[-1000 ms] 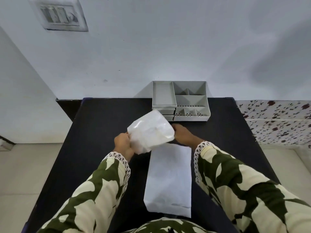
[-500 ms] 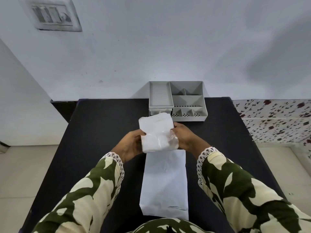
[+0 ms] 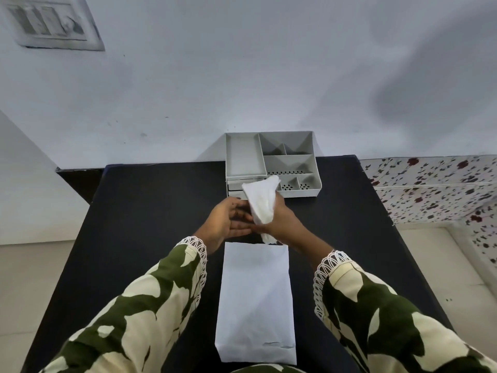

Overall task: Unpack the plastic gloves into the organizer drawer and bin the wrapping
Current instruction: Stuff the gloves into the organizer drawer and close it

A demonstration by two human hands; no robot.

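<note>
A folded white bundle of plastic gloves [image 3: 262,203] stands tilted in my right hand [image 3: 281,224], which grips it around the middle; its top reaches in front of the organizer's front edge. My left hand [image 3: 224,222] is just left of the bundle with its palm turned toward it and fingers apart, holding nothing. The grey organizer [image 3: 243,157] sits at the table's far edge against the wall, with small drawers [image 3: 235,185] under its left tray. A flat white paper bag [image 3: 255,305] lies on the black table [image 3: 150,211] in front of me.
The organizer has several open compartments on top, none with anything visible inside. A white wall rises right behind it, with a switch plate [image 3: 51,22] at the upper left. Tiled floor and a flowered wall strip [image 3: 435,184] lie to the right of the table.
The bundle, held flat between both hands, is now squeezed narrow and upright in my right hand. My left hand has let go of it. Both hands have moved toward the organizer.
</note>
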